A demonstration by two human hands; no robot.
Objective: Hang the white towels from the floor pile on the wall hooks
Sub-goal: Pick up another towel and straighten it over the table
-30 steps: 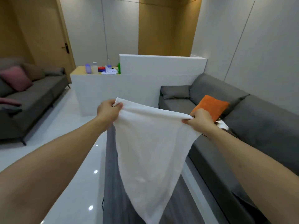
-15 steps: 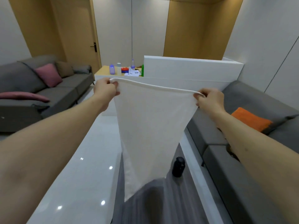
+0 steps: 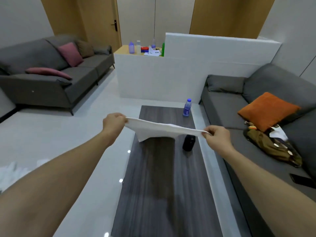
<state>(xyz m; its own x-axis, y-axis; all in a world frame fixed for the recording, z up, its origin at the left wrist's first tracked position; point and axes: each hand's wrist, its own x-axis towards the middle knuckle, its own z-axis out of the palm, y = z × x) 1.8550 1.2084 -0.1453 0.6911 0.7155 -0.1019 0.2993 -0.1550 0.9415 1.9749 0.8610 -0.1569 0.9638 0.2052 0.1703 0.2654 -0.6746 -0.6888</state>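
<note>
white towel (image 3: 160, 130) | soft cloth, sagging | pinched: left hand (image 3: 114, 123), right hand (image 3: 216, 136)

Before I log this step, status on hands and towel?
Left hand and right hand each pinch an end of the white towel, stretched above the dark table. No hooks in view.

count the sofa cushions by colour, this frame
Pink cushions: 2, one upright, one lying flat
Grey cushions: 3, two on the left sofa, one on the right sofa
Orange cushion: 1
Total: 6
</note>
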